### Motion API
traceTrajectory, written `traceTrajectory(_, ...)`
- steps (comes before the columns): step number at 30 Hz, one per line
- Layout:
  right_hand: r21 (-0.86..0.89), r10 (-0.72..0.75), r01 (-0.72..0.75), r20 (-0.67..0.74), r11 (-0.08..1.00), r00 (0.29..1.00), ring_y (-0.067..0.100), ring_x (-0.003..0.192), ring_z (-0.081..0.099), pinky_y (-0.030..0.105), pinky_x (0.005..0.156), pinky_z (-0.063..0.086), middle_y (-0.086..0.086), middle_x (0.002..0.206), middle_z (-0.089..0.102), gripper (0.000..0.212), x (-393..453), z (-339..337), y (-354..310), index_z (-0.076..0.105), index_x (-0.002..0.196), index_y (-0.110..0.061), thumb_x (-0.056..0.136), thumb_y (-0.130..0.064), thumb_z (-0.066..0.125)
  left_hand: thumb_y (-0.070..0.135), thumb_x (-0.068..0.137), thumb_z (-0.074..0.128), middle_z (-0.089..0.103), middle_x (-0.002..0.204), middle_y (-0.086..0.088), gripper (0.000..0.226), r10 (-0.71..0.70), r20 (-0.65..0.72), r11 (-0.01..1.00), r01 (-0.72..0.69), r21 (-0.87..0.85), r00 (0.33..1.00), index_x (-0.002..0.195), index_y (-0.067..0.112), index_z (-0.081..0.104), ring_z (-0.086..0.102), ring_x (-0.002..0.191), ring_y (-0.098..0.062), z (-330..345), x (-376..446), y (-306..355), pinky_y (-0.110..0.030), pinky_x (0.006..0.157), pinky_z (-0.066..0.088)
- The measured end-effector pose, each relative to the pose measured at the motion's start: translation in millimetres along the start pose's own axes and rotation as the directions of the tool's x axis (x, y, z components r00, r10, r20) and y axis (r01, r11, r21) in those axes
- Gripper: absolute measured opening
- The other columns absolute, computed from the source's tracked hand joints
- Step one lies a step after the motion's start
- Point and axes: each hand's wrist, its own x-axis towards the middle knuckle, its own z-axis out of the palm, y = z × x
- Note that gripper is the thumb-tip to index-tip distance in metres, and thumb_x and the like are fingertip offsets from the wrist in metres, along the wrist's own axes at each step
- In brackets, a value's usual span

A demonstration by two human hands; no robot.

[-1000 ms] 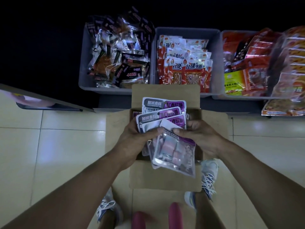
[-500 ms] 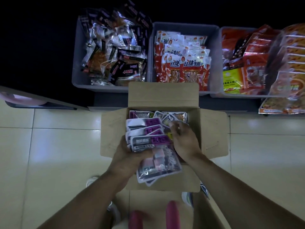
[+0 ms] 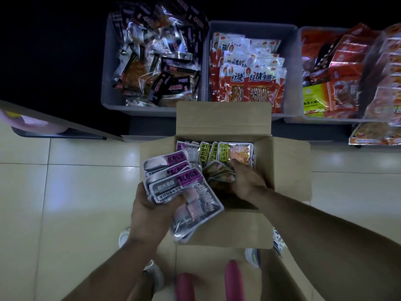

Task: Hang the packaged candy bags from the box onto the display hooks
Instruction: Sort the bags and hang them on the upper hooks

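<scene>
An open cardboard box (image 3: 288, 170) stands on the tiled floor in front of me. My left hand (image 3: 149, 209) grips a fanned stack of grey and purple candy bags (image 3: 184, 192) over the box's left side. My right hand (image 3: 247, 181) reaches down into the box with curled fingers on dark brownish packets (image 3: 217, 172). Behind them, yellow-green and orange packets (image 3: 227, 152) stand upright along the far wall of the box. No display hooks are in view.
Three grey bins line the back: a left bin (image 3: 108, 88) of dark snack packs, a middle bin (image 3: 249, 25) of red and white packs, a right bin (image 3: 293, 118) of red bags. A shelf edge (image 3: 54, 124) juts in at left. My shoes (image 3: 277, 242) flank the box.
My left hand has shifted the purple stack left and spread it. My right hand has let go of the stack and gone deeper into the box onto the brownish packets.
</scene>
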Motion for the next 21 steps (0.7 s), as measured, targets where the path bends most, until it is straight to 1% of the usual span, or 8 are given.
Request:
traceTrajectory(2,-0.069,-0.011,0.008,-0.036,0.998,0.999,0.037,0.114,0.063,0.040,0.087,0.051,0.013,0.122,0.067,0.049,-21,-5,-5,0.041,0.136,-0.025,0.092,-0.027,0.063,-0.008,0.073,0.083,0.079,0.105,-0.013,0.054,-0.003,0.009,0.999,0.004,-0.033,1.000,0.122,0.001,0.063,0.079,0.079,-0.016,0,-1,8,-0.022,0.058,0.060)
traceTrajectory(5,-0.044,-0.003,-0.005,-0.179,0.999,0.984,0.035,0.110,0.066,0.038,0.087,0.051,0.006,0.117,0.072,0.064,-66,-29,-14,0.031,0.147,-0.040,0.092,-0.036,0.063,0.001,0.073,0.087,0.081,0.101,-0.008,0.049,0.013,-0.009,1.000,-0.014,-0.020,1.000,0.117,0.010,0.068,0.079,0.087,-0.022,-7,-6,24,-0.029,0.062,0.063)
traceTrajectory(8,0.146,0.082,-0.042,-0.281,0.988,0.956,0.033,0.103,0.068,0.033,0.075,0.044,-0.002,0.105,0.073,0.044,-124,-72,-22,0.045,0.131,-0.037,0.092,-0.038,0.066,0.003,0.072,0.088,0.081,0.101,-0.007,0.047,0.025,-0.039,1.000,-0.025,-0.003,0.999,0.115,0.012,0.071,0.078,0.093,-0.029,-20,-18,53,-0.042,0.076,0.065)
traceTrajectory(11,0.384,0.180,-0.049,-0.313,0.922,0.932,0.028,0.086,0.069,0.033,0.063,0.041,-0.017,0.078,0.067,0.038,-191,-130,-33,0.051,0.112,-0.035,0.085,-0.035,0.077,0.003,0.070,0.089,0.081,0.101,-0.004,0.047,0.068,-0.016,0.998,-0.068,0.002,0.998,0.112,0.016,0.072,0.078,0.091,-0.026,-30,-45,96,-0.039,0.072,0.064)
traceTrajectory(14,0.623,0.185,0.083,-0.354,0.777,0.917,0.009,0.077,0.074,0.025,0.061,0.057,-0.013,0.080,0.077,0.035,-264,-194,-55,0.065,0.107,-0.027,0.081,-0.018,0.085,0.000,0.074,0.087,0.081,0.105,-0.002,0.048,0.124,0.056,0.992,-0.124,-0.010,0.991,0.116,0.016,0.072,0.078,0.095,-0.021,-34,-84,148,-0.027,0.072,0.064)
traceTrajectory(17,0.823,0.184,0.185,-0.328,0.537,0.927,0.013,0.064,0.074,0.014,0.052,0.053,0.002,0.075,0.078,0.028,-328,-253,-85,0.074,0.099,-0.004,0.075,0.001,0.088,0.001,0.074,0.087,0.081,0.102,-0.002,0.045,0.175,0.132,0.985,-0.173,-0.028,0.976,0.114,0.015,0.073,0.078,0.086,-0.014,-32,-130,207,-0.017,0.065,0.059)
traceTrajectory(19,0.889,0.142,0.223,-0.300,0.399,0.943,0.021,0.055,0.064,0.019,0.049,0.049,0.010,0.064,0.071,0.040,-360,-282,-110,0.076,0.080,-0.005,0.056,-0.024,0.101,0.006,0.073,0.088,0.081,0.098,-0.004,0.041,0.186,0.197,0.983,-0.184,-0.027,0.963,0.110,0.014,0.073,0.075,0.071,-0.008,-30,-164,243,-0.015,0.057,0.054)
traceTrajectory(21,0.924,0.113,0.225,-0.270,0.308,0.956,0.023,0.061,0.060,0.028,0.054,0.046,0.014,0.067,0.069,0.061,-382,-303,-133,0.079,0.074,-0.009,0.036,-0.051,0.101,0.015,0.071,0.090,0.081,0.100,-0.004,0.039,0.203,0.256,0.979,-0.203,-0.027,0.945,0.107,0.018,0.074,0.076,0.074,-0.010,-26,-195,274,-0.023,0.063,0.055)
